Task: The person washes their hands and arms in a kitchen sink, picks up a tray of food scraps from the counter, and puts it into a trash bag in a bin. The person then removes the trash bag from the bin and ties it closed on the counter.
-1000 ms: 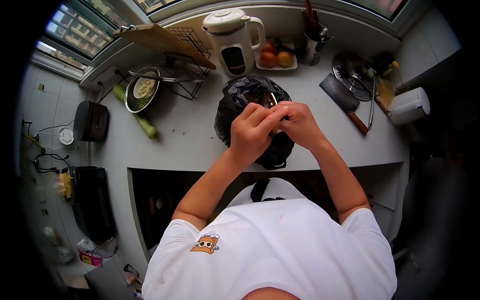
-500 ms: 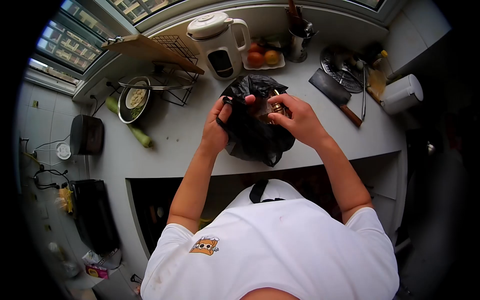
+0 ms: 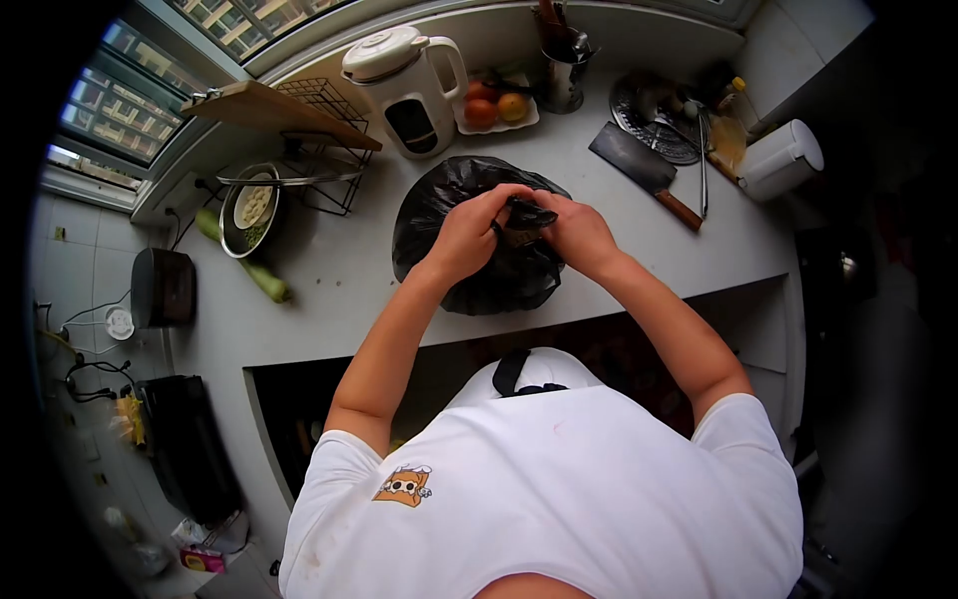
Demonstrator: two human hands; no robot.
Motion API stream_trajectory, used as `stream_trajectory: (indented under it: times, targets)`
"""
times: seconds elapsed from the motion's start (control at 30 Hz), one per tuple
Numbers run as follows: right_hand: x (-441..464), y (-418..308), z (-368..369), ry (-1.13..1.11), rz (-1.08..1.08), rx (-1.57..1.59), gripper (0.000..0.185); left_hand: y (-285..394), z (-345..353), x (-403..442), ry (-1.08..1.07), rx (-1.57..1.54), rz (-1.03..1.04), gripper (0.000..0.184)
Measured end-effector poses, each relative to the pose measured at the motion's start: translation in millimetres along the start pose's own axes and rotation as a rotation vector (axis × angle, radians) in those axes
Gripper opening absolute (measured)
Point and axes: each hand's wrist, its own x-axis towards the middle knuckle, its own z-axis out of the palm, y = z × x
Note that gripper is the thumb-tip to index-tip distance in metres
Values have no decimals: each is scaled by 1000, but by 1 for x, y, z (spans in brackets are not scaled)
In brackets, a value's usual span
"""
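Observation:
A black plastic bag (image 3: 427,212) sits bulging on the counter in front of me. My left hand (image 3: 467,234) has its fingers closed on the left side of the bag's gathered mouth. On the opposite side, my right hand (image 3: 581,234) grips the bag's edge, its fingertips close to those of the left. Through the small opening between the hands something brownish shows, too little of it to name. The rest of the bag's contents is hidden.
Behind the bag stand a white jug-like appliance (image 3: 404,90) and a tray of tomatoes (image 3: 481,114). A cleaver (image 3: 635,158) lies to the right, near a white canister (image 3: 784,162). On the left are a metal bowl (image 3: 232,235), a green vegetable (image 3: 267,284) and a cutting board (image 3: 267,108).
The bag's edges have been drawn up and together, covering the shiny gold-coloured thing seen at my right hand before. Both hands have come closer together at its mouth.

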Motion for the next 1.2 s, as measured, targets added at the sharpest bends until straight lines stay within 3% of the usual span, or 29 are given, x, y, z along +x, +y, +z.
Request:
stream_trajectory:
  times: [0.07, 0.1, 0.17, 0.2, 0.3, 0.4, 0.5, 0.6, 0.63, 0.73, 0.83, 1.0, 1.03, 1.1, 1.2]
  targets:
    - [0, -3, -12, 70, -84, 132, 27, 11, 2, 4, -63, 84, -48, 58]
    - [1, -8, -27, 41, -11, 216, 29, 16, 1, 4, -101, 128, -74, 67]
    - [-3, -15, -58, -28, 137, 385, 34, 21, 1, 4, -142, 245, -64, 71]
    - [-3, -4, -53, 149, 77, 540, 34, 22, 2, 3, -157, 303, -62, 73]
    - [1, 13, -52, 143, 209, 868, 33, 18, 3, 5, -128, 334, -52, 73]
    - [10, 8, -44, 195, 147, 914, 32, 10, 9, 6, 91, 96, 57, 55]
    - [19, -11, -34, 240, 15, 772, 26, 11, -1, 16, 152, -423, -277, 31]
    - [31, -26, -23, 284, -117, 613, 25, 11, -10, 25, 245, -901, -417, 25]
    - [33, -28, -25, 258, -110, 583, 25, 14, -11, 29, 253, -905, -469, 25]
    - [36, -30, -25, 236, -118, 488, 28, 6, 8, 44, 202, -840, -454, 28]
    - [38, -27, -21, 239, -56, 519, 33, 0, 18, 43, 81, -533, -295, 34]
    - [43, -20, -12, 253, 22, 828, 38, 11, 9, 37, -79, -271, -170, 48]
    - [44, -19, -11, 253, 10, 861, 39, 16, 6, 39, -174, -259, -234, 49]
    - [49, -19, -17, 268, -97, 780, 41, 17, 10, 40, -194, -212, -213, 43]
    - [50, -16, -34, 54, -313, 307, 45, 7, 12, 44, -272, -47, -175, 40]
